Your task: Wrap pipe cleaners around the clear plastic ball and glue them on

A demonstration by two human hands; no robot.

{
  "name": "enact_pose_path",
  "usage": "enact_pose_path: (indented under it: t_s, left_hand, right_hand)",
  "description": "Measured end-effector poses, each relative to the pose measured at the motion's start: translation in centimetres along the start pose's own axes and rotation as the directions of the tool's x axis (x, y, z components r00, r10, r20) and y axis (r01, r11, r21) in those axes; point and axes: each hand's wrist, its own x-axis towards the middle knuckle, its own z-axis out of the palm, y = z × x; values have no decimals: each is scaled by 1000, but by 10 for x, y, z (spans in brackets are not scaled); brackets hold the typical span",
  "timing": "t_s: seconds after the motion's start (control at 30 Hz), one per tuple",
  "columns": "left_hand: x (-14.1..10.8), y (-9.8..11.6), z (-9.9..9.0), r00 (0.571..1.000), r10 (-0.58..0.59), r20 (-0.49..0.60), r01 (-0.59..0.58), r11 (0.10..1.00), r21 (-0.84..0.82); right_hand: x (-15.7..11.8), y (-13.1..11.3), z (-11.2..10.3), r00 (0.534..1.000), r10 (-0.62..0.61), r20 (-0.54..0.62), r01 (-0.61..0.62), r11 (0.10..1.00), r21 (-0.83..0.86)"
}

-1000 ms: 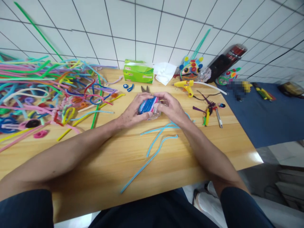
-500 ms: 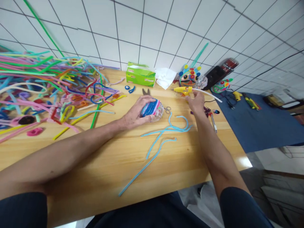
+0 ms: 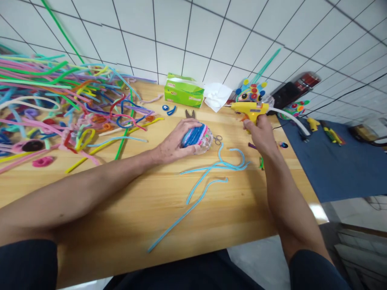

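The yellow glue gun (image 3: 249, 108) has risen since the earlier frame, handle in the right hand's (image 3: 261, 131) grip, while the left hand (image 3: 178, 141) clasps the blue-banded piece (image 3: 195, 136) on the desk (image 3: 211, 229), best kept steady, fingers clear of the nozzle.

Tissue pack, front upper left: bright green, box-shaped plastic tissue pack (image 3: 184, 96) bears a small red-and-white printed mark (image 3: 171, 85), laid out like a brand logo; its letters are too small and blurred to read.
Tissue pack, front lower left: a further small red-and-white mark; wording illegible.
Tissue pack, front lower right: a pale printed patch (image 3: 196, 98); any characters on it cannot be resolved.
Glue gun, side of body: yellow, pistol-shaped plastic glue gun (image 3: 248, 107) shows a small marking towards its rear; content cannot be made out.
Legible text, brands or numbers: none.
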Motion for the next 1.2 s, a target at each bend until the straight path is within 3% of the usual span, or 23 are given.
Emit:
enact_pose_path:
  t_s: [0.1, 0.2, 0.33, 0.63, 0.8, 1.0, 1.2]
  left_hand:
    - [0, 2, 0, 1000, -18, -8, 19, 1000, 12]
    - [0, 3, 0, 1000, -25, -5, 25, 1000, 6]
    - [-1, 3, 0, 999, -17, -28, 16, 1000, -23]
    - [0, 6, -4, 1000, -25, 12, 25, 1000, 11]
    - [0, 2, -3, 999, 41, -7, -41, 999, 2]
    - [-1, -5, 1, 994, 108, -25, -109, 994, -2]
    - [-1, -8, 3, 991, 124, -41, -125, 992, -19]
  right_hand:
    - [-39, -25, -7, 999, 14, 42, -17, 997, 73]
    - [-72, -44, -1, 999, 21, -35, -18, 997, 74]
    - [-94, -55, 13, 997, -41, -57, 43, 999, 22]
    - [-104, -53, 25, 987, -135, -86, 131, 990, -52]
    - [-102, -56, 27, 983, -171, -69, 157, 972, -175]
    - [-101, -47, 34, 938, -323, -124, 291, 931, -221]
    - [-101, -45, 35, 925, -351, -143, 314, 922, -227]
